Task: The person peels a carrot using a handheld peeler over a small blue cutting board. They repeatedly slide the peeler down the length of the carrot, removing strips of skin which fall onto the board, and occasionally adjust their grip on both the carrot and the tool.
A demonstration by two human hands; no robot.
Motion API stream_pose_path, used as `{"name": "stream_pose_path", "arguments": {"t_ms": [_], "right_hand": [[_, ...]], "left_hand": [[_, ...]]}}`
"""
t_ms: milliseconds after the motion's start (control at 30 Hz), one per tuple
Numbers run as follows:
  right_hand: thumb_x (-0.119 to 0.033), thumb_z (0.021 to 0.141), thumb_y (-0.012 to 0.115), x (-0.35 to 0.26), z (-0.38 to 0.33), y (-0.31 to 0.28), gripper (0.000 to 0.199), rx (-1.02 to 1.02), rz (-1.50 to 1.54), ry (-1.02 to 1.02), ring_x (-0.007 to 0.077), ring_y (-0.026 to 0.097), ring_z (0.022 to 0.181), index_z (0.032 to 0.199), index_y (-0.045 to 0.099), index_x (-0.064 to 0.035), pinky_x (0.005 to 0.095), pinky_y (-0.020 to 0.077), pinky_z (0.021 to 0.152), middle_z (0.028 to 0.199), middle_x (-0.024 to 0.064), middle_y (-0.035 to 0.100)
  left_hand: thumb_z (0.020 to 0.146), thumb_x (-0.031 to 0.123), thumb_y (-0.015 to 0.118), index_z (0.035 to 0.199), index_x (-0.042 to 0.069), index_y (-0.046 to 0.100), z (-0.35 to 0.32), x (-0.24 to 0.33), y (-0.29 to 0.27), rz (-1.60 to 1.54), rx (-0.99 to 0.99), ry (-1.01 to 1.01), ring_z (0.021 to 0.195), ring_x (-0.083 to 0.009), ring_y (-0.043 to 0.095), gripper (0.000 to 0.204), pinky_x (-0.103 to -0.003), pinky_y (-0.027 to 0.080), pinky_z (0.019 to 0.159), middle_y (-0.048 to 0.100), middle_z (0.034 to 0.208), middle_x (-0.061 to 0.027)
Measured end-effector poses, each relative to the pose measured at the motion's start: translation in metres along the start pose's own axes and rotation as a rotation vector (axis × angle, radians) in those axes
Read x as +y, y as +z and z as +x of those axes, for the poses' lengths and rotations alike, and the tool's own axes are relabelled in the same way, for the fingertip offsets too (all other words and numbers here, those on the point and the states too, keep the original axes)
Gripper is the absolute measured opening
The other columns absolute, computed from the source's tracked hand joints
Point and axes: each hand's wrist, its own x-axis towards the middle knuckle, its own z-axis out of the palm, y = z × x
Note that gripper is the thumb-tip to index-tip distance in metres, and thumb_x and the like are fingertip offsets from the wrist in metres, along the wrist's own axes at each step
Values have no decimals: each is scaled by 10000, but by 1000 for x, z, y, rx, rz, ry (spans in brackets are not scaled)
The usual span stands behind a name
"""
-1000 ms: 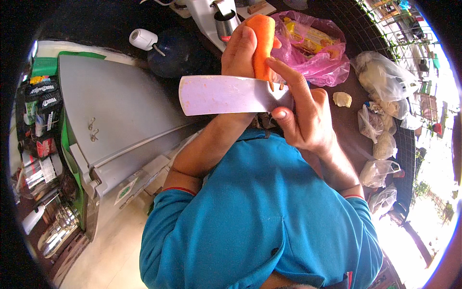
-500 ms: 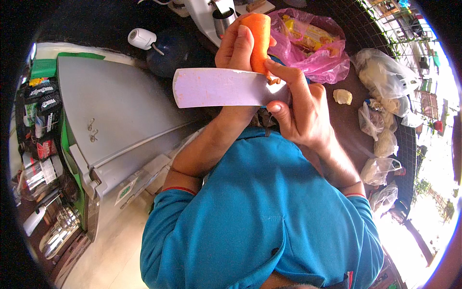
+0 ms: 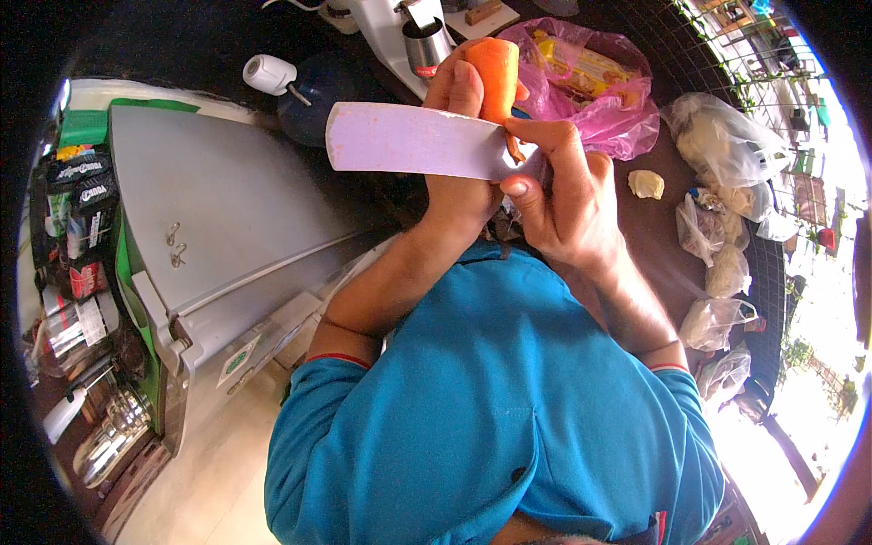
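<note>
My left hand is closed round an orange carrot, held upright in front of me. In my right hand is the right end of a broad, flat lilac tool. Its long face points left and crosses in front of my left wrist; orange specks dot it. I cannot make out its exact kind. The carrot's lower end meets the tool near a shiny patch, where a curl of carrot peel hangs. My right forefinger reaches up against the carrot's base, with the thumb below it.
A pink plastic bag with a yellow packet lies beyond my hands. A metal cup stands by a white appliance. To the right are a pale piece of food and several clear bags. A grey fridge stands left.
The carrot has come slightly lower and to the right. The lilac tool has risen and now slopes down toward its right end. The peel curl hangs longer.
</note>
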Motion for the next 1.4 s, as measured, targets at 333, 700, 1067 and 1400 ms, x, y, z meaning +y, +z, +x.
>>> {"name": "stream_pose_path", "arguments": {"t_ms": [333,700,1067,1400], "right_hand": [[-429,872,631,7,2,-8,649,-41,164,15,378,664,716,1341,435,-25,456,528,612,927,192,682],[-534,850,611,1,5,-19,871,-86,92,42,385,651,659,1460,298,3,450,522,593,828,201,674],[-622,891,507,2,8,-10,904,-6,21,-136,193,587,466,1409,343,101,304,450,471,807,172,680],[-544,872,575,-5,10,-11,745,-27,-21,-2,338,652,583,1371,402,-19,430,521,520,619,120,629]], "left_hand": [[1018,381,433,1256,39,541,15,-2,-7,-62,-65,12,828,-105,596,430,-213,487,687,627,1001,-69],[992,423,460,1284,15,522,11,11,0,30,-79,49,928,-163,610,505,-284,512,778,618,1118,-97],[1028,358,430,1275,35,539,9,12,-4,88,-111,243,909,-91,592,421,-212,488,779,618,1101,-70],[1029,364,422,1265,35,517,-2,15,1,173,-28,131,823,-88,590,416,-214,494,706,615,1046,-65]]}}
